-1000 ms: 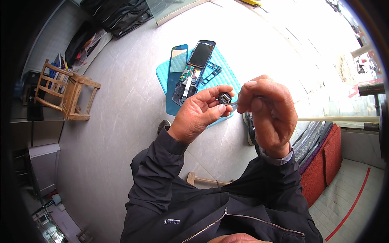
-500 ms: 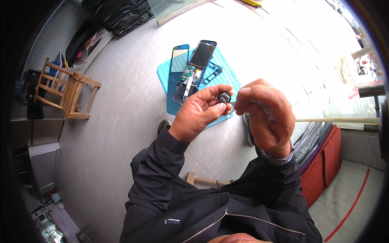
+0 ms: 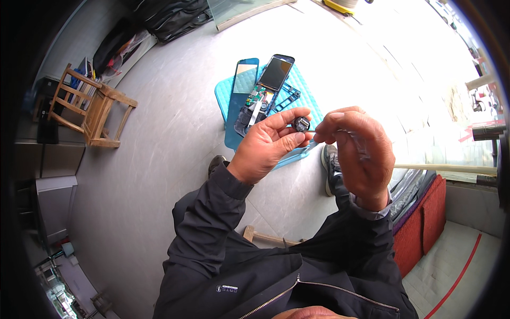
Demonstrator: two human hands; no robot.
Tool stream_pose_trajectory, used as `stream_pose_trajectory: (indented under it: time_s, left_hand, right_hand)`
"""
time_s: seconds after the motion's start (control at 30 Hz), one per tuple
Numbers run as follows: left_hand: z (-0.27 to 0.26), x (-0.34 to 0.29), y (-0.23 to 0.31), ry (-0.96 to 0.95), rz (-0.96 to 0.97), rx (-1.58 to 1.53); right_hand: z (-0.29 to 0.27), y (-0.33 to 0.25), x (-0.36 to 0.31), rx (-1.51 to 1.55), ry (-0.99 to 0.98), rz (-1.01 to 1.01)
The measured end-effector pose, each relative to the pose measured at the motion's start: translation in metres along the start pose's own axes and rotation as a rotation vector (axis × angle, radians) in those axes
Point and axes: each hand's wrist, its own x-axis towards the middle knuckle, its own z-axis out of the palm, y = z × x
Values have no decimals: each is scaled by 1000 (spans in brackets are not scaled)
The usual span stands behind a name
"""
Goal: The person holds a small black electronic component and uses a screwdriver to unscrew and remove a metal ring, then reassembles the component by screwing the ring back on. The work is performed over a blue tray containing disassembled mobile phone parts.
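My left hand [image 3: 260, 152] pinches a small round black electronic part [image 3: 301, 124] between thumb and fingers, its face turned up. My right hand [image 3: 368, 154] is closed on a thin tool, of which only the slim shaft [image 3: 312, 131] shows, its tip at the edge of the round part. What sort of tool it is stays hidden in the fingers. Beyond my hands an opened handheld device [image 3: 275, 73] with a screen, green circuit board and white ribbon cable lies on a light blue quilted stool top [image 3: 308, 87]. A blue-tinted flat panel [image 3: 234, 114] and a black plastic frame [image 3: 287, 99] lie beside it.
A small wooden chair [image 3: 101, 114] stands at the left. My shoe [image 3: 330, 165] is close to the stool's right side. Rolled red matting [image 3: 425, 218] lies at the right, and dark bags [image 3: 172, 18] are heaped at the far left.
The view has shifted slightly, so the stool and both hands sit a little farther right. Both hands keep their holds, and the round part appears slightly turned.
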Motion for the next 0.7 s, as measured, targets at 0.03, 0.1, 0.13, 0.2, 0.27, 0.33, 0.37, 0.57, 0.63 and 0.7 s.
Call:
stream_pose_trajectory:
  time_s: [0.03,0.1,0.13,0.2,0.27,0.33,0.37,0.57,0.63,0.7]
  left_hand:
    - [0,0,0,7,1,11]
    - [0,0,-1,26,11,17]
    - [1,-1,-1,35,21,12]
    - [1,-1,-2,45,34,6]
    - [1,0,-1,45,47,7]
    - [0,0,-1,53,48,28]
    - [0,0,-2,56,52,43]
    - [0,0,-3,85,80,73]
    - [-1,0,-3,93,76,76]
    - [-1,0,-4,93,83,74]
  right_hand:
    - [-1,2,0,-5,-6,-5]
    - [-1,4,0,-8,-7,1]
    - [-1,4,-1,-6,-1,13]
    - [-2,3,-3,-17,6,36]
    - [-3,2,-5,-43,9,59]
    - [-4,3,-4,-52,-3,52]
    - [-5,3,-3,-62,-9,50]
    - [-4,2,-3,0,26,106]
    - [-1,3,-2,-1,92,114]
    - [0,4,-1,-16,122,112]
